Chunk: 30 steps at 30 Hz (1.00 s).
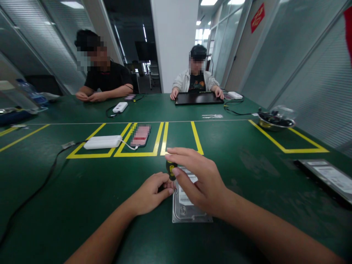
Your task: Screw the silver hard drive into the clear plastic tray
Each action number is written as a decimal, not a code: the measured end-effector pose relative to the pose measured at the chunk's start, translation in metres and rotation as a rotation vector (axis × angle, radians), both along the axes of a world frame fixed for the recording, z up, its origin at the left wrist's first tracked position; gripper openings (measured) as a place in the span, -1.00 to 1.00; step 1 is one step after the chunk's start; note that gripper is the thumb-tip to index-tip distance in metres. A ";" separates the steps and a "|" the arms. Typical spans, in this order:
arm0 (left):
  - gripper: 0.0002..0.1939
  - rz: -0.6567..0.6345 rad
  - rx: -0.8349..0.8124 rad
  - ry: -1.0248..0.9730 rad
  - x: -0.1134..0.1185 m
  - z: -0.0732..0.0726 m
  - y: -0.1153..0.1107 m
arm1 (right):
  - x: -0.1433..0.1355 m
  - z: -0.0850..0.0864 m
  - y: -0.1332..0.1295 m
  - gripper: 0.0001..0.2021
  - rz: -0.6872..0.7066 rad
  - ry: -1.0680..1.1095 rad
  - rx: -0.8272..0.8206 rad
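A silver hard drive (192,216) with a white label lies flat on the green table before me. My right hand (202,179) grips the black and yellow handle of a screwdriver (171,169), which stands upright over the drive's left edge. The forefinger stretches across the handle's top and the thumb presses its side. My left hand (154,192) is curled beside that edge, thumb and fingertips drawn together around the screwdriver's lower end. What these fingertips pinch is too small to make out. The right hand and wrist hide much of the drive's upper right side.
Another drive (330,178) lies at the right edge. A metal bowl (272,124) of dark parts stands far right. Beyond yellow tape outlines sit a white power bank (103,142) and a phone (141,135). Two people sit opposite, one holding a black panel (199,98).
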<state>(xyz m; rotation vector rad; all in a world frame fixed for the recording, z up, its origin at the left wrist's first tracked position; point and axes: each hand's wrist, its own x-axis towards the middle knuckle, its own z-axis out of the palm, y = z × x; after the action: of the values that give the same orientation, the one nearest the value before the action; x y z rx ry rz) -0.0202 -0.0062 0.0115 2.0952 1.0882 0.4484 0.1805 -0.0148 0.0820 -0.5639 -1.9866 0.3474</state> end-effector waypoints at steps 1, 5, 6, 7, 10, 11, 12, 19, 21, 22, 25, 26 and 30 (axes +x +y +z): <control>-0.83 0.006 0.000 -0.007 0.000 0.000 0.000 | 0.001 0.001 0.001 -0.71 -0.001 -0.003 -0.004; -0.85 0.029 -0.004 -0.005 0.001 -0.002 0.000 | 0.002 0.003 0.002 -0.76 -0.009 0.010 -0.012; -0.85 0.033 -0.004 0.003 0.001 -0.002 0.000 | 0.002 0.004 0.003 -0.79 -0.013 0.019 -0.013; -0.85 0.038 -0.006 0.007 0.001 -0.002 -0.001 | 0.002 0.004 0.002 -0.82 -0.018 0.028 -0.013; -0.86 0.049 -0.014 -0.015 0.000 -0.001 -0.001 | 0.003 0.005 0.001 -0.82 -0.038 0.033 -0.017; -0.87 0.045 -0.019 -0.027 0.000 -0.001 -0.001 | 0.003 0.005 0.001 -0.80 -0.040 0.030 -0.018; -0.88 0.039 -0.023 -0.038 0.000 -0.001 -0.002 | 0.003 0.005 0.001 -0.78 -0.033 0.023 -0.016; -0.88 0.071 -0.036 -0.023 0.000 0.002 -0.003 | 0.004 0.005 0.000 -0.81 0.007 0.017 -0.012; -0.87 0.068 -0.033 -0.023 0.000 0.002 -0.003 | 0.003 0.006 0.000 -0.79 -0.002 0.016 -0.022; -0.87 0.062 -0.030 -0.022 0.000 0.002 -0.003 | 0.003 0.006 0.000 -0.78 0.004 0.016 -0.018; -0.86 0.045 -0.026 -0.023 0.000 0.002 -0.002 | 0.003 0.006 0.000 -0.74 0.050 0.011 0.005; -0.85 0.043 -0.026 -0.023 0.000 0.003 -0.002 | 0.003 0.006 0.000 -0.76 0.053 0.013 0.008; -0.85 0.052 0.004 -0.001 0.001 0.004 -0.002 | 0.003 0.006 -0.001 -0.83 0.008 0.022 -0.013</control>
<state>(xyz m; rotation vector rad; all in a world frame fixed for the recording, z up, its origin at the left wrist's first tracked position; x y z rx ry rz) -0.0196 -0.0086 0.0151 2.0738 1.1447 0.4775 0.1833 -0.0156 0.0879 -0.5583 -1.9667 0.3700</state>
